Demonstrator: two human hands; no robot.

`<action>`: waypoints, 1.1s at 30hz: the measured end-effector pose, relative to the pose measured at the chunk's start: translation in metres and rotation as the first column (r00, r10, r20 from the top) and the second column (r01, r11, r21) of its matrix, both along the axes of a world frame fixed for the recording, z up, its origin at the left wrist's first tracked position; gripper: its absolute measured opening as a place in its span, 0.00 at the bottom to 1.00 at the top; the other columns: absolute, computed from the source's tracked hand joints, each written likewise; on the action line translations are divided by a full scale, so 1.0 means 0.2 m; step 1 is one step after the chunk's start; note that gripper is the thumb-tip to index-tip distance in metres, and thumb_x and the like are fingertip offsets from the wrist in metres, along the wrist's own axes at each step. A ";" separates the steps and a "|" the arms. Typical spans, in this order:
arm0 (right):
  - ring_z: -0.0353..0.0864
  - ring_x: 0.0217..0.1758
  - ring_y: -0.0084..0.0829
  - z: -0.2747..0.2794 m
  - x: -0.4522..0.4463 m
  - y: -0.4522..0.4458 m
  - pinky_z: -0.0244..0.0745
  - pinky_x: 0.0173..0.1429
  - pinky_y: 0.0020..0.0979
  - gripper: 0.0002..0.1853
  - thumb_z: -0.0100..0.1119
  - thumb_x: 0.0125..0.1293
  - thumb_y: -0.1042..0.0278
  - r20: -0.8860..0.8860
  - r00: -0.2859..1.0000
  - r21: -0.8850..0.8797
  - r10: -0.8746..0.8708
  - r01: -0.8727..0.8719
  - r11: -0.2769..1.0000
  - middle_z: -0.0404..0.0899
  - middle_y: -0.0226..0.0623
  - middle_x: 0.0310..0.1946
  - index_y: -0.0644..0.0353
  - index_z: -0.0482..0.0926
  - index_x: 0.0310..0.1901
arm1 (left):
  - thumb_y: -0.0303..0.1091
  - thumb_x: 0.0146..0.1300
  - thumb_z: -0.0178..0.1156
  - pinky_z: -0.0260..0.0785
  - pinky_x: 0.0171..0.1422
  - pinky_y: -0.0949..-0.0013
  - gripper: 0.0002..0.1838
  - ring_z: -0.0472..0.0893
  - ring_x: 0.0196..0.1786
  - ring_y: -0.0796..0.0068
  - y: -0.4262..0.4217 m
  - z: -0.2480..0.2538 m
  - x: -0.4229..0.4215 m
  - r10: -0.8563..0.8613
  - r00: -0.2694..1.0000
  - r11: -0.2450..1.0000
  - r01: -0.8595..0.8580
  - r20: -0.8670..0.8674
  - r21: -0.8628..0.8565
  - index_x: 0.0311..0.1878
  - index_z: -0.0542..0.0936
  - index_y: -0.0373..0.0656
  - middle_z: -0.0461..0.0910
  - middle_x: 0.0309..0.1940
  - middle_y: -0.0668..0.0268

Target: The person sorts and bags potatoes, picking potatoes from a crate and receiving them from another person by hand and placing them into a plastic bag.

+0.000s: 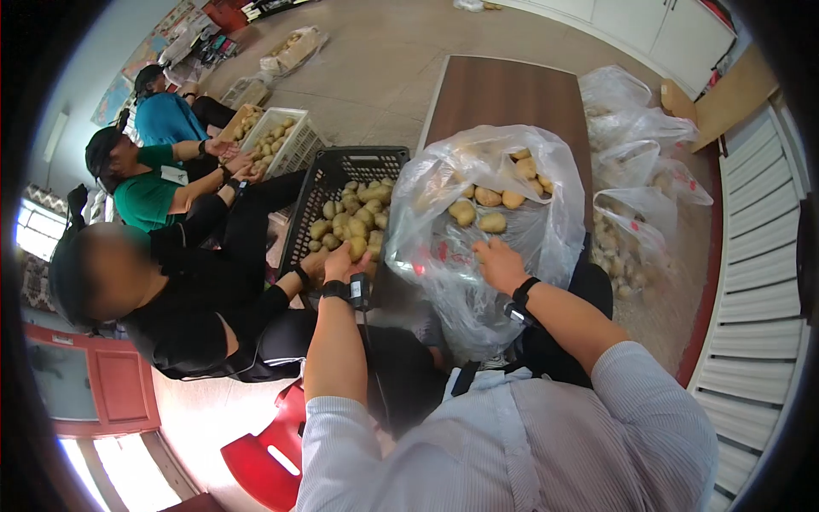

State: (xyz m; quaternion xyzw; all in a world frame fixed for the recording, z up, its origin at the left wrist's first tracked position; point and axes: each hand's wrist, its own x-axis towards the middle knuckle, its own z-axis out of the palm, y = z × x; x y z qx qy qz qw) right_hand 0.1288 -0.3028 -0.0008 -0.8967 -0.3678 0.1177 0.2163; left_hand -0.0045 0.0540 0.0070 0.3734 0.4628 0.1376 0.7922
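Note:
My left hand [343, 264] is at the near edge of the black plastic crate [296, 224], its fingers closed around a potato [357, 248]. Several more potatoes [348, 211] lie heaped inside that crate. My right hand [499, 265] pinches the near side of a clear plastic bag [435, 183], which stands open on the brown table. Inside the bag are several potatoes [488, 197], mostly toward its far side. A dark-sleeved co-worker's hand [313, 265] is just left of my left hand; what it holds is hidden.
Several filled clear bags [636, 158] stand on the floor to the right of the brown table [512, 94]. At left, co-workers sit by a white crate [294, 141] of potatoes. A red stool [264, 452] is at lower left. Farther back lies another filled bag [293, 49].

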 end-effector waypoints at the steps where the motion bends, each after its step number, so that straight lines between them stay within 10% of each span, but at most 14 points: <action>1: 0.76 0.52 0.51 0.00 0.00 0.00 0.73 0.52 0.50 0.20 0.52 0.61 0.73 0.001 1.000 -0.002 -0.009 0.009 1.000 0.73 0.46 0.46 0.46 0.73 0.56 | 0.33 0.73 0.48 0.83 0.41 0.59 0.16 0.77 0.51 0.62 -0.01 0.01 0.00 -0.017 1.000 0.998 0.019 -0.024 0.053 0.58 0.71 0.36 0.74 0.54 0.57; 8: 0.75 0.52 0.51 0.00 0.02 -0.01 0.72 0.55 0.48 0.18 0.57 0.58 0.69 -0.067 0.994 0.172 -0.083 0.094 0.981 0.76 0.46 0.46 0.49 0.76 0.52 | 0.30 0.70 0.47 0.83 0.40 0.60 0.14 0.77 0.50 0.60 0.09 -0.08 -0.02 -0.201 0.967 0.967 0.221 -0.153 0.126 0.55 0.72 0.34 0.73 0.52 0.55; 17: 0.77 0.51 0.52 -0.02 0.04 0.00 0.72 0.55 0.44 0.20 0.62 0.56 0.68 -0.219 0.966 0.428 -0.138 0.223 0.876 0.79 0.50 0.44 0.57 0.74 0.52 | 0.30 0.67 0.50 0.82 0.40 0.60 0.15 0.79 0.38 0.61 0.20 -0.22 -0.04 -0.016 0.984 1.000 0.017 -0.177 0.006 0.55 0.71 0.37 0.73 0.42 0.58; 28: 0.80 0.48 0.37 0.08 0.00 0.10 0.74 0.52 0.35 0.23 0.63 0.61 0.63 -0.682 0.729 0.353 -0.060 0.400 0.846 0.81 0.44 0.45 0.64 0.73 0.55 | 0.40 0.69 0.57 0.77 0.38 0.63 0.22 0.81 0.37 0.63 -0.35 0.25 0.15 -0.380 0.917 0.881 0.399 -0.122 0.255 0.60 0.68 0.41 0.74 0.49 0.60; 33: 0.72 0.25 0.21 0.24 -0.05 0.17 0.65 0.27 0.27 0.18 0.54 0.69 0.52 -0.835 0.546 0.310 0.065 0.369 0.876 0.74 0.30 0.25 0.62 0.76 0.38 | 0.43 0.69 0.57 0.76 0.37 0.65 0.22 0.82 0.37 0.65 -0.52 0.34 0.18 -0.547 0.826 0.799 0.563 -0.132 0.211 0.60 0.70 0.40 0.76 0.47 0.60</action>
